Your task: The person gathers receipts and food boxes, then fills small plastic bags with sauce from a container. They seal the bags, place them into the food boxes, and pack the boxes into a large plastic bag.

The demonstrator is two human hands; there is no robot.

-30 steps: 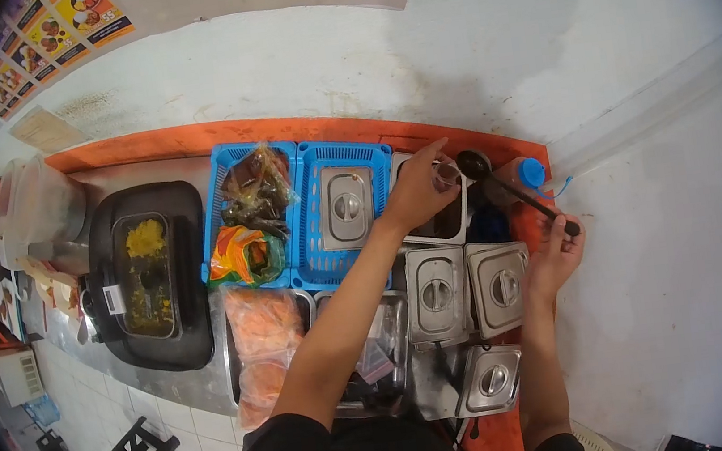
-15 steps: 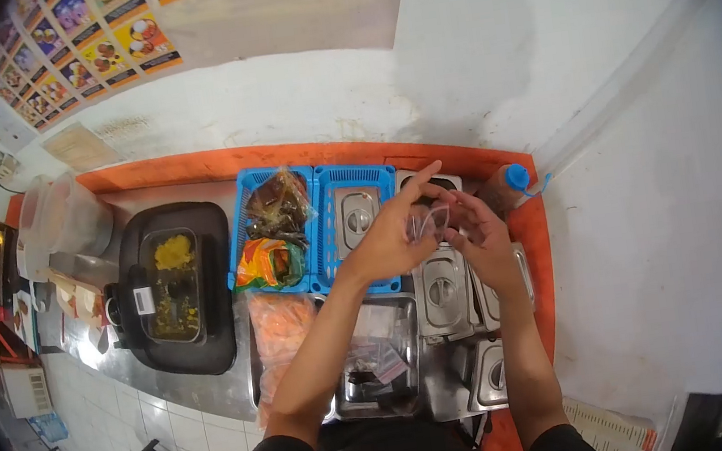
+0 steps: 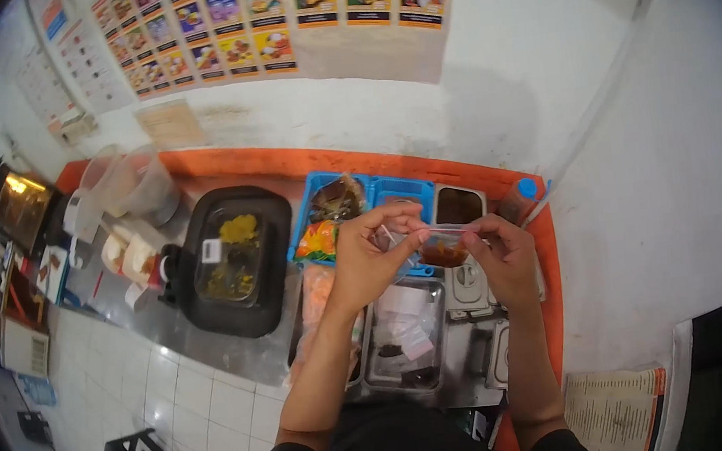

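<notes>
Two hands grip one small clear bag (image 3: 445, 245) by its upper edge, the left hand (image 3: 380, 257) pinching one end with thumb and fingers and the right hand (image 3: 504, 257) pinching the other. Reddish-brown contents show in its lower part, and it is held up in front of the blue baskets (image 3: 404, 188) and the uncovered steel container (image 3: 459, 203), which has something dark inside. A second ago the right hand held a ladle over that container while the left hand was near its opening; the ladle has since left the hand, and both hands have come together at the bag, its edge now drawn out straight between them. Lidded steel containers (image 3: 468, 286) sit to the right of the bag, with a blue-capped bottle (image 3: 521, 199) near the corner. Nearer the person, a steel tray (image 3: 390, 373) holds small plastic bags (image 3: 415, 340), and bags of orange food (image 3: 319, 292) lie to its left. Farther left on the tabletop (image 3: 170, 337) stands a black appliance (image 3: 281, 276) bearing a clear container of yellow food (image 3: 238, 230). The view has risen too, bringing more of the wall posters (image 3: 215, 31) into sight.
</notes>
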